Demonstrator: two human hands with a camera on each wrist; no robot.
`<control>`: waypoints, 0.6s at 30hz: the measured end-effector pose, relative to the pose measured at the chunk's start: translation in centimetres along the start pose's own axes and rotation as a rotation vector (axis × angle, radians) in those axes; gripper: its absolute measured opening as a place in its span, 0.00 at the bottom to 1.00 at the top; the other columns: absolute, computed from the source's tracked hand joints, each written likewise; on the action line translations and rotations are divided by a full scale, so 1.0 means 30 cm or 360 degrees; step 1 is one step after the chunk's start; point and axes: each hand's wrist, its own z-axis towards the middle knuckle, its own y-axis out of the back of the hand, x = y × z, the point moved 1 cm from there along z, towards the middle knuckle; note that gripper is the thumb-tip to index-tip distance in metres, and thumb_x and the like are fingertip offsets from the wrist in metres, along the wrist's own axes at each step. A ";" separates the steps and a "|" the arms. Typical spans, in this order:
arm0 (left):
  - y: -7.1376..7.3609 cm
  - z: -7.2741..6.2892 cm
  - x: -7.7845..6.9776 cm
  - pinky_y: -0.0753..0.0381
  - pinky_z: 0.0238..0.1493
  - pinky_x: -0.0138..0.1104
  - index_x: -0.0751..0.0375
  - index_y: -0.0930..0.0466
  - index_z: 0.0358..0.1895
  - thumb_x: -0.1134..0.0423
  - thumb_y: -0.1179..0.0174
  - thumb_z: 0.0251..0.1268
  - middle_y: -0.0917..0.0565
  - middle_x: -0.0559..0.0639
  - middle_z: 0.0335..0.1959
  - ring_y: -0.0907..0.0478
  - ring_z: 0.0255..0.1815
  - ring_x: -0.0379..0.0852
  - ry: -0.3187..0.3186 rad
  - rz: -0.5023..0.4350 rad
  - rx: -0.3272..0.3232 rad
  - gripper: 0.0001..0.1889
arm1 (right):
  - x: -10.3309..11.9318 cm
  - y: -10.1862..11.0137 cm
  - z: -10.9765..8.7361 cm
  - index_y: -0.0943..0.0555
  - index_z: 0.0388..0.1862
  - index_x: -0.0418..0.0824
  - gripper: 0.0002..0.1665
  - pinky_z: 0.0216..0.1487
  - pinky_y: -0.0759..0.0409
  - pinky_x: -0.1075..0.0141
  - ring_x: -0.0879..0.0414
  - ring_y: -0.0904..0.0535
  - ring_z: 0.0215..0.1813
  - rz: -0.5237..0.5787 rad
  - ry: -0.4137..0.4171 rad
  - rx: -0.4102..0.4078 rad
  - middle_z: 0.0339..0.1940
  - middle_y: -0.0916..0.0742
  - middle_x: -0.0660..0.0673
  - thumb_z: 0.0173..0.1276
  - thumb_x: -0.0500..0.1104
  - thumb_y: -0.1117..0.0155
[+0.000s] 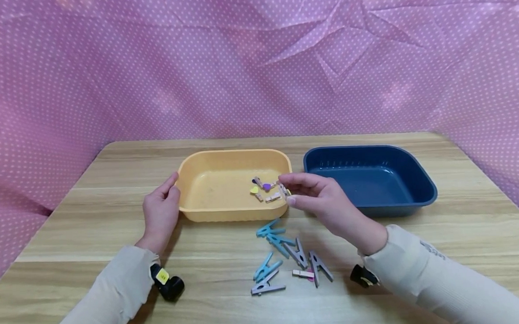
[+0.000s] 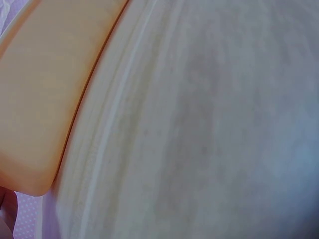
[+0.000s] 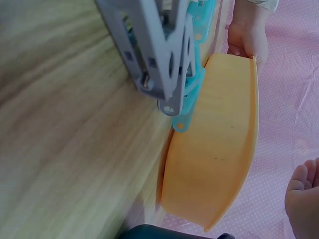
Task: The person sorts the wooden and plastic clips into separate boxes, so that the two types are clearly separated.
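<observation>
At the left end of a yellow plastic basin [image 1: 209, 215], my left hand [image 1: 162, 211] holds the wall near the rim; its fingers are partly hidden behind it. My right hand [image 1: 327, 197] pinches a small wooden clothespin [image 1: 283, 190] between thumb and fingers, over the basin's right end. Several small wooden clothespins [image 1: 259, 196] with coloured decorations lie inside the basin on the right. The right wrist view shows the basin's outer wall [image 3: 214, 144], the left hand [image 3: 249, 40] at its far end, and part of the right hand [image 3: 304, 204].
In front of the basin lie several large blue clothespins [image 1: 265, 269] and grey clothespins [image 1: 320, 269], plus one small wooden clothespin [image 1: 302, 273] with a pink decoration. A dark blue basin [image 1: 394, 210] stands at the right. Pink dotted cloth [image 1: 255, 74] hangs behind the wooden table [image 1: 91, 229].
</observation>
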 end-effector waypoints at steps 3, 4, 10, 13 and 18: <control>-0.001 0.001 0.001 0.32 0.62 0.31 0.48 0.33 0.64 0.60 0.58 0.70 0.34 0.38 0.66 0.38 0.66 0.36 0.0018 -0.0003 0.0007 0.21 | -0.001 -0.002 0.012 0.26 0.59 0.36 0.24 0.52 0.21 0.69 0.49 0.26 0.57 0.0019 -0.0012 -0.0023 0.59 0.23 0.38 0.63 0.35 0.39; -0.001 0.001 0.001 0.32 0.61 0.31 0.48 0.34 0.64 0.60 0.58 0.70 0.34 0.38 0.66 0.38 0.66 0.36 0.0024 -0.0004 0.0008 0.21 | 0.000 -0.003 0.017 0.26 0.59 0.36 0.24 0.52 0.21 0.69 0.49 0.26 0.57 0.0025 -0.0016 -0.0034 0.59 0.23 0.38 0.62 0.35 0.39; -0.001 -0.001 0.001 0.32 0.61 0.31 0.48 0.33 0.64 0.60 0.58 0.70 0.34 0.38 0.66 0.38 0.66 0.36 0.0037 -0.0002 0.0002 0.21 | 0.004 -0.008 0.041 0.25 0.57 0.37 0.23 0.48 0.20 0.70 0.53 0.25 0.52 0.0053 -0.0029 -0.0098 0.54 0.21 0.41 0.62 0.35 0.38; 0.000 0.000 0.001 0.32 0.62 0.31 0.48 0.33 0.64 0.60 0.58 0.69 0.34 0.38 0.66 0.38 0.66 0.36 0.0034 0.0000 0.0000 0.21 | 0.004 -0.009 0.051 0.25 0.57 0.36 0.23 0.47 0.20 0.71 0.55 0.25 0.50 0.0080 -0.0040 -0.0123 0.53 0.20 0.42 0.62 0.35 0.38; 0.000 0.001 0.000 0.31 0.61 0.31 0.48 0.33 0.64 0.60 0.58 0.69 0.34 0.39 0.66 0.38 0.66 0.36 0.0031 -0.0003 0.0007 0.21 | 0.005 -0.011 0.070 0.26 0.58 0.34 0.23 0.49 0.21 0.72 0.55 0.25 0.51 0.0173 -0.0069 -0.0197 0.56 0.22 0.39 0.63 0.35 0.39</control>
